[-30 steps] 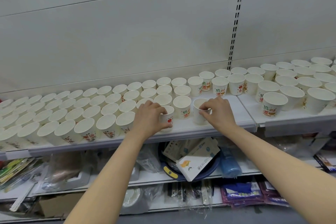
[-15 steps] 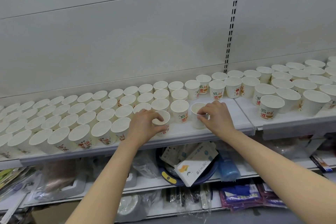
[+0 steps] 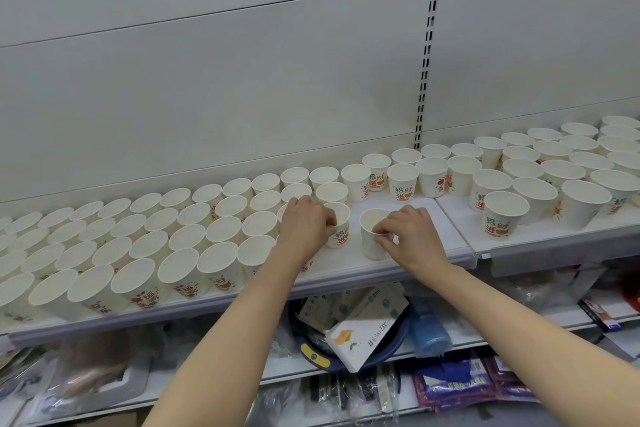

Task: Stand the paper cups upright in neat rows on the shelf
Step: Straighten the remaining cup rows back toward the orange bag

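bare shelf (image 3: 412, 265) right, cups (image 3: 187, 236) crowd left

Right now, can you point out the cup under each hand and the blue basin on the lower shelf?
Left cup (image 3: 341, 234), head view, printed side wall.
Right cup (image 3: 371, 243), head view, plain side wall.
Blue basin (image 3: 391, 347), head view, front rim right of the paper pack.

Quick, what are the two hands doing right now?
Left hand: closed around a printed cup at the end of the rows.
Right hand: pinching the rim of a lone cup.
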Motion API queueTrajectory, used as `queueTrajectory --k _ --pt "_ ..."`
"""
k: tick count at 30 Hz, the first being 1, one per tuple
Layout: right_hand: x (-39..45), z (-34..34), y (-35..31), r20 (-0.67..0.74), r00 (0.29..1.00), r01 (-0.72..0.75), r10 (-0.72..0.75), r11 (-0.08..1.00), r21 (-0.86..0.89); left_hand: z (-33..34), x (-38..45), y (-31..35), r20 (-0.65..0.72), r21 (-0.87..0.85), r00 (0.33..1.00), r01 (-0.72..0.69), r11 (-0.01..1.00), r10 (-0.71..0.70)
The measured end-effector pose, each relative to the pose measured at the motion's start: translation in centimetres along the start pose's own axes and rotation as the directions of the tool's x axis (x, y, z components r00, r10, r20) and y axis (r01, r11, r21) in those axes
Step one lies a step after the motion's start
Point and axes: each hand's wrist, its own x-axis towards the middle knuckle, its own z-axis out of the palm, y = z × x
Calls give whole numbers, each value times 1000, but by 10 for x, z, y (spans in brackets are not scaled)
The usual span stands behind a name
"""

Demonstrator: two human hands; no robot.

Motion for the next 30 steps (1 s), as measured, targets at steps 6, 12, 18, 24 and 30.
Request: queueTrajectory --k 6,12,18,24,30 --pt "-2 5 -2 -16 998 60 -59 997 48 1 11 -1 -3 28 1000 2 1000 -2" --pt "-1 17 -15 -25 991 134 -133 986 94 0 8 -13 13 -133 1000 6 991 -4" --pt "7 29 -35 42 990 122 -134 970 210 -10 -12 -12 77 -309 988 -103 946 132" --pt "13 7 -21 59 991 107 -123 968 227 -11 -19 -22 100 -294 991 -61 954 94" --pt "17 5 -17 170 961 204 -216 975 87 -18 -22 -30 129 -275 987 -57 960 96"
